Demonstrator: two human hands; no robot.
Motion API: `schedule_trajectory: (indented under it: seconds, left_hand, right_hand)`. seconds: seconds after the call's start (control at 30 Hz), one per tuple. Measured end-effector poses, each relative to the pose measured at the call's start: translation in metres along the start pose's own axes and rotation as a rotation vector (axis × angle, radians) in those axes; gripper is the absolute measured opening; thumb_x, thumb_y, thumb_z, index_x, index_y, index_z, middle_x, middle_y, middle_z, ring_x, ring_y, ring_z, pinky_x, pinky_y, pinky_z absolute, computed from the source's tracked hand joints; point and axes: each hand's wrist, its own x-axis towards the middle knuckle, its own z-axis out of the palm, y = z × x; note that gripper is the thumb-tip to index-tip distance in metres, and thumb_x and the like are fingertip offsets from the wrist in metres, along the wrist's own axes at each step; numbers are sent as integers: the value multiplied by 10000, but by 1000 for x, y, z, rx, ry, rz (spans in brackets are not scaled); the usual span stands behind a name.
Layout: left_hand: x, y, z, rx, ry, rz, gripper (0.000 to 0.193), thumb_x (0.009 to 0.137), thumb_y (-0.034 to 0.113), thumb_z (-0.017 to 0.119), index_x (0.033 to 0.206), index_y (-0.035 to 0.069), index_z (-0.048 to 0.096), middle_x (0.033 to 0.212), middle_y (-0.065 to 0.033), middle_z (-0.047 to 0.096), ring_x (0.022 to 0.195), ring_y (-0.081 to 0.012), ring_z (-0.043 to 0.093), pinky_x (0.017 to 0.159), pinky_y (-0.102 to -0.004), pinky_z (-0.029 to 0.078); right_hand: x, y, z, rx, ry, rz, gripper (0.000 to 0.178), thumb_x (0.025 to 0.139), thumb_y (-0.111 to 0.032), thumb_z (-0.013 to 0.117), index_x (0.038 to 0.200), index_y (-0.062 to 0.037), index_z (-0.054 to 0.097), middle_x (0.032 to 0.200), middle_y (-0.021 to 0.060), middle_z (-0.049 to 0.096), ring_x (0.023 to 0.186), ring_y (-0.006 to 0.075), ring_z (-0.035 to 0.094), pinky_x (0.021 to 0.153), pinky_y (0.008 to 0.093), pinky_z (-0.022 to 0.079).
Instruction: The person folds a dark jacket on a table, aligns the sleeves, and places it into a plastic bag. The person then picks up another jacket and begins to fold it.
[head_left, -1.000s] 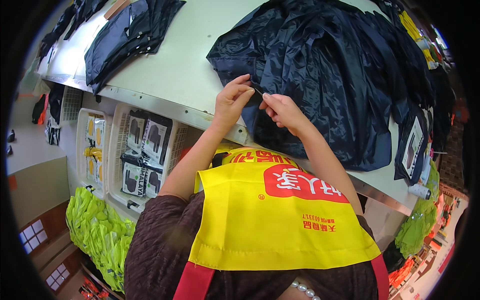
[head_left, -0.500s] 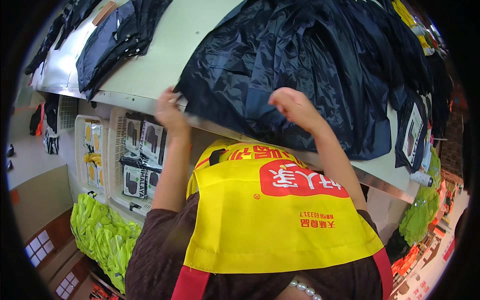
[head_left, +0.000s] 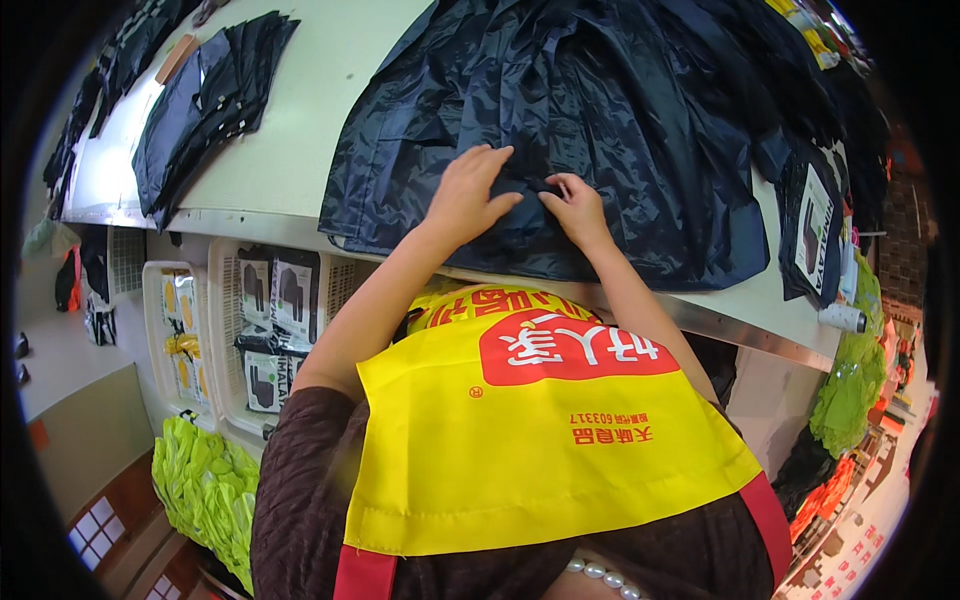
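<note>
A dark navy rain jacket (head_left: 640,130) of thin, shiny fabric lies spread over the pale table, its lower edge along the table's front. My left hand (head_left: 470,196) rests on the middle of it, fingers stretched out and thumb apart. Just to the right, my right hand (head_left: 578,212) is closed, with thumb and forefinger pinching a bit of the jacket's fabric near its centre line. A small gap separates the two hands. The fabric around them is creased.
On the pale table (head_left: 300,130) at far left lies a stack of dark folded garments (head_left: 205,110). Packaged garments (head_left: 815,230) sit at the right edge beside a white roll (head_left: 842,318). White baskets (head_left: 228,330) with packs and yellow-green bags (head_left: 205,490) stand below left.
My left hand has come off the jacket's left corner and moved right onto its middle. My right hand has lowered to the fabric. The jacket's left edge now lies flatter and further left.
</note>
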Motion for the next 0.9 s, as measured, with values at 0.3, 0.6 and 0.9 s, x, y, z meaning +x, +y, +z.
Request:
schedule_trajectory:
  seconds: [0.3, 0.6, 0.9]
  left_hand:
    - [29, 16, -31, -1585, 21, -815, 179, 909, 126, 501, 1042, 53, 596, 951, -32, 640, 889, -155, 605, 849, -269, 464]
    - [29, 8, -46, -1972, 28, -937, 537, 892, 433, 458, 1168, -20, 535, 1124, -170, 618, 1019, -295, 609, 937, -404, 466]
    - [11, -19, -55, -1694, 37, -1038, 565, 913, 491, 420, 1153, -5, 543, 1129, -169, 608, 1014, -288, 603, 939, -402, 457]
  right_hand:
    - [16, -98, -58, 737, -99, 53, 164, 859, -117, 631, 1004, -41, 626, 846, -25, 582, 730, 44, 515, 675, 174, 419]
    - [35, -102, -19, 594, -214, 12, 346, 801, -140, 700, 1108, -22, 590, 945, 13, 588, 808, 75, 535, 726, 167, 420]
    - [47, -119, -33, 971, -516, 337, 155, 869, -246, 642, 864, -108, 571, 638, -77, 451, 477, 2, 338, 414, 149, 241]
